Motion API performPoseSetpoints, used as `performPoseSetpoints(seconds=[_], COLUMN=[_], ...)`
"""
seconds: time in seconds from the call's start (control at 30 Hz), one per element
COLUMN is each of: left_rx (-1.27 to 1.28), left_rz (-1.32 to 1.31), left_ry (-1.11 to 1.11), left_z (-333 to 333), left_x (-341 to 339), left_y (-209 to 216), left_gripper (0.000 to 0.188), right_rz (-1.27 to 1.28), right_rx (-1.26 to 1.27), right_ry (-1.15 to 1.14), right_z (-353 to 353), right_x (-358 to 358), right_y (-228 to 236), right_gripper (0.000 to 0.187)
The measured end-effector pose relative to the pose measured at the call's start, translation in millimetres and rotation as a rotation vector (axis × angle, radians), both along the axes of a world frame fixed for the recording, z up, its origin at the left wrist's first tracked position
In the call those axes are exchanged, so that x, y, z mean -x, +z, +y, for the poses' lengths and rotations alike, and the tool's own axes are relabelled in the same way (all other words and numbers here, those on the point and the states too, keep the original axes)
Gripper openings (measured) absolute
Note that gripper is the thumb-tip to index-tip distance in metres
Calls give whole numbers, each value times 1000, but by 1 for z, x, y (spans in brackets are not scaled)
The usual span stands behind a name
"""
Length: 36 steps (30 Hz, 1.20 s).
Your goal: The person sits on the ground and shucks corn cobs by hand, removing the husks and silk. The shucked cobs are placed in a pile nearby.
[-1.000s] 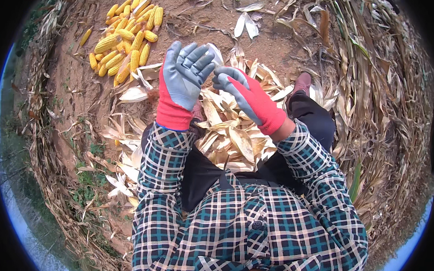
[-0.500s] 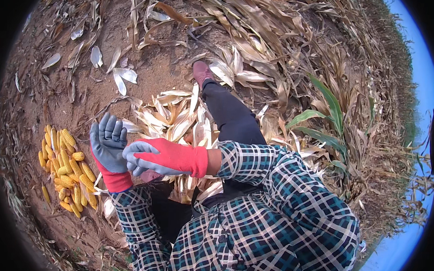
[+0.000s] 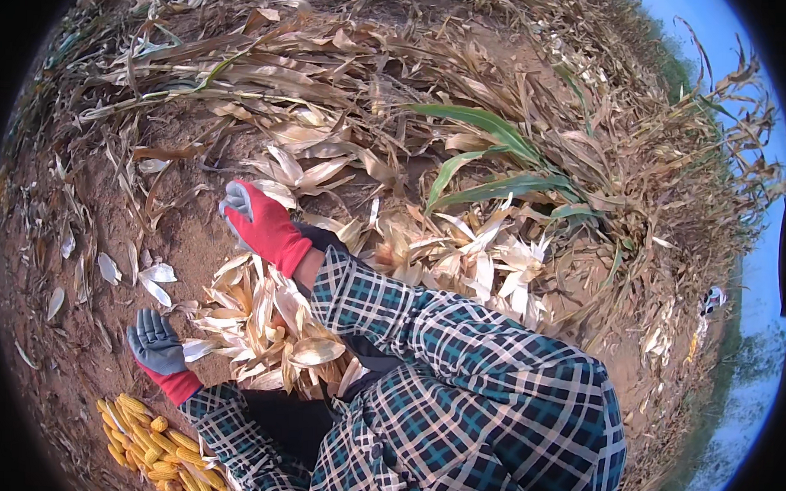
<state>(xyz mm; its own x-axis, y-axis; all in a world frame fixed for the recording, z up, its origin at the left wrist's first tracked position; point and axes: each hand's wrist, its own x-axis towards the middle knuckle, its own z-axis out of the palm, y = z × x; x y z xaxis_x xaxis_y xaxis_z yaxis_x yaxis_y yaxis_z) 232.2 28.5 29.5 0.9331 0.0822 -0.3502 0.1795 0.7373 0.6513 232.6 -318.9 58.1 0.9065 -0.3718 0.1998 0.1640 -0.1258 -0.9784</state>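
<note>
My left hand [image 3: 157, 345], in a grey and red work glove, is held open, palm up and fingers extended. Nothing lies on its palm. It is above bare soil, just beyond a heap of husked yellow corn cobs [image 3: 165, 450]. My right hand [image 3: 260, 222], in a matching glove, is over my dark-trousered leg, with the grey fingers curled in. Whatever they hold, if anything, is hidden. Between my arms and my legs lies a pile of pale dry corn husks [image 3: 265, 315].
Dry corn stalks and leaves [image 3: 330, 66] cover the ground ahead. A green-leaved corn plant [image 3: 516, 185] lies to the right, beyond more loose husks [image 3: 496, 262]. White husk pieces [image 3: 155, 280] are scattered on the reddish soil at left.
My hands have come apart: the right moved away from the left palm, up and outward over my leg. The view has turned to the right, so the cob heap appears lower.
</note>
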Motion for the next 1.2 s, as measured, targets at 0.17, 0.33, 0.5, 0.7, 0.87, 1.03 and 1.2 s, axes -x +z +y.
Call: performPoseSetpoints(seconds=[0.17,0.33,0.5,0.7,0.87,1.03,1.2], left_rx=[-57,-137,-248,-374,-425,-744,-1295], left_rz=[116,170,195,186,182,-195,-316], left_ry=[-15,4,24,-169,-93,125,244], left_z=[17,18,-32,-61,-67,-59,-30], left_x=[-55,-85,-59,-60,-30,61,166], left_y=[-41,-56,-47,-71,-63,29,61], left_gripper=[49,52,55,59,54,43,42], right_rz=[-127,203,289,289,253,119,857], right_rx=[553,849,802,847,762,163,750], right_ry=[-169,-53,30,53,114,152,645], right_z=[-4,-33,-59,-45,-31,-85,-147], right_x=[52,88,109,95,85,101,198], right_y=[8,-16,5,2,-9,-89,-167], right_gripper=[52,66,77,75,70,27,34])
